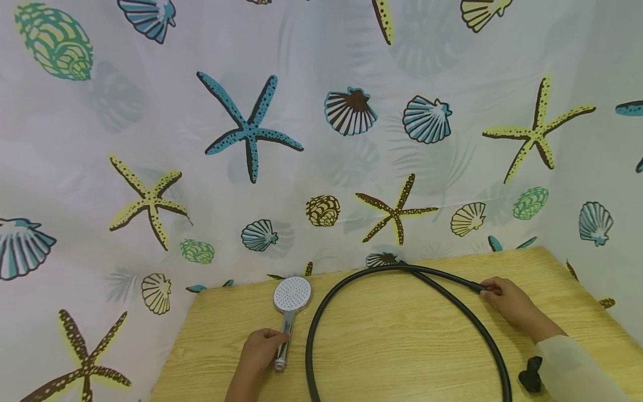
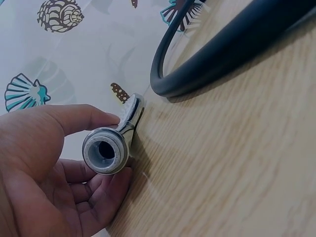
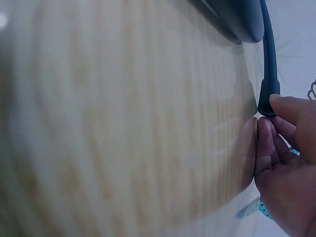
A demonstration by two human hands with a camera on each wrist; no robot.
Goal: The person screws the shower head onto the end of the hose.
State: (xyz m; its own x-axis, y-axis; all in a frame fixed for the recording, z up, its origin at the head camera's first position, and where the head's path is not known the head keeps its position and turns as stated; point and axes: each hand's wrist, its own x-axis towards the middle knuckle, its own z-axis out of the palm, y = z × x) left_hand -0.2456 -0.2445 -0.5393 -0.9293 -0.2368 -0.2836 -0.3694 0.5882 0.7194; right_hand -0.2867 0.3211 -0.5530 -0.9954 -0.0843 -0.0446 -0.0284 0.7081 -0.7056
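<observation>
Shower head (image 1: 292,294) shows face up in the head view, on or just above the desk (image 1: 402,340), its handle held in the fingers of the left hand (image 1: 260,347). Beyond a looped black hose (image 1: 310,335), the right hand (image 1: 512,304) reaches forward, pinching the hose's end (a small black fitting (image 1: 531,375) sits beside the sleeve (image 1: 572,363)). Securing one part in each hand seems to be the step in progress; the next move probably calls for bringing handle and hose end together in line. From the left wrist, the fingers close narrowly around the handle, its round opening facing outward. From the right wrist, the thumb meets the hose end, with bent fingers opposite.
</observation>
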